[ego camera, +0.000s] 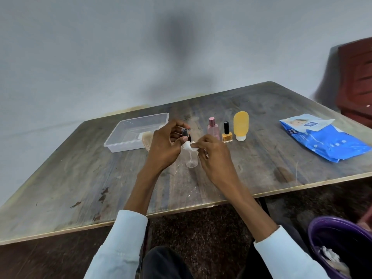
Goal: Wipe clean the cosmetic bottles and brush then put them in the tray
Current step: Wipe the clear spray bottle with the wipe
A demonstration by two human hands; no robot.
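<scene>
At centre frame I hold a small clear bottle (191, 158) above the counter (80, 178), my left hand (164, 147) curled round its upper part and my right hand (213, 156) pinching a white wipe (190, 146) against its white cap. Both grips are closed, the left on the bottle, the right on the wipe. The bottle's long axis runs nearly upright, cap toward the top of the frame, base toward the bottom and free of my fingers. The clear plastic tray (136, 131) lies left of centre, just beyond my left hand, so I judge that hand the nearer one for the drop: a short carry up and left. A tan brush head (146, 140) shows at the tray's near right corner, partly hidden by my left hand. Right of centre, unwiped by my reckoning, stand a pink bottle (213, 128), an orange nail polish (227, 134) and a yellow tube (241, 125) on its cap. The blue wipes pack (326, 141) lies at right.
</scene>
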